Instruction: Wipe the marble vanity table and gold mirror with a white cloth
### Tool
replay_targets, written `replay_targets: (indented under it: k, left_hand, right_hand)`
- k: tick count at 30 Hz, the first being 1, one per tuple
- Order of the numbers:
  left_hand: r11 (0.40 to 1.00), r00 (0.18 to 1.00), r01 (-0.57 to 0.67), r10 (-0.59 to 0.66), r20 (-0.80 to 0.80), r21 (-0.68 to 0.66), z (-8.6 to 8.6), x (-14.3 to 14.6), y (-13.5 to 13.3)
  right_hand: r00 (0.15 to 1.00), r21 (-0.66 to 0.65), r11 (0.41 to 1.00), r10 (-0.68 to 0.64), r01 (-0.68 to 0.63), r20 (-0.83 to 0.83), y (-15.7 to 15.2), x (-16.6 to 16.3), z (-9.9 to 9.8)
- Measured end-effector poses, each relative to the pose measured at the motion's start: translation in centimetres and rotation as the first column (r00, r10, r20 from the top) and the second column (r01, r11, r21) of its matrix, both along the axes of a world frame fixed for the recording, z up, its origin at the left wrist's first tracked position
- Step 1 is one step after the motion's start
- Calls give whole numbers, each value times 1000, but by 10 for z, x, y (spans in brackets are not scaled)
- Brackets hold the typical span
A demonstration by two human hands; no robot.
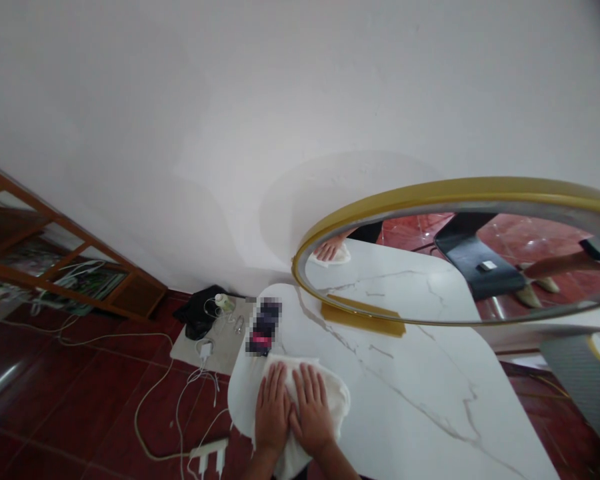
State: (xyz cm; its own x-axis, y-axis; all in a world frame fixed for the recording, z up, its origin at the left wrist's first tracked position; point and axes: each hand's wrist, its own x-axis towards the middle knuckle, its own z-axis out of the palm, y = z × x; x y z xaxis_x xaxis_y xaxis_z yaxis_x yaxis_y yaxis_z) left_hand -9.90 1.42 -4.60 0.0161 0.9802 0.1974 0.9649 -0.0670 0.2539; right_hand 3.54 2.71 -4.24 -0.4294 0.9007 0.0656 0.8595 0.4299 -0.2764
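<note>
A white cloth point(337, 393) lies spread on the left end of a white marble-patterned tabletop point(410, 427). My left hand point(274, 407) rests flat on it, fingers stretched out and pointing away from me. Beside it, my right hand point(311, 407) also presses flat on the cloth, and the two thumbs meet or overlap in the middle. Just beyond the cloth lies a dark flat object point(264, 327) with a pink patch, blurred by pixelation. The oval mirror point(455, 190) with a gold frame stands at the back and reflects a hand on the cloth.
The mirror's gold base point(363, 317) sits by the wall. Left of the table, a low light surface point(225, 350) holds a black bag point(203, 310) and a small bottle point(224, 302). Cables and a power strip point(210, 448) lie on the red tiled floor, near a wooden cabinet point(70, 253).
</note>
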Motion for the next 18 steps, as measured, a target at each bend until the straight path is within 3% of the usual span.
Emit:
replay_targets:
  k: [9,18]
  left_hand:
    - [999,999,-43,43,16,6,2,12,0]
    - [996,988,84,-81,129,-15,15,72,8]
  right_hand:
    - [1000,24,1000,11,-11,30,-3,15,7]
    - [990,62,994,-98,92,97,-12,73,8]
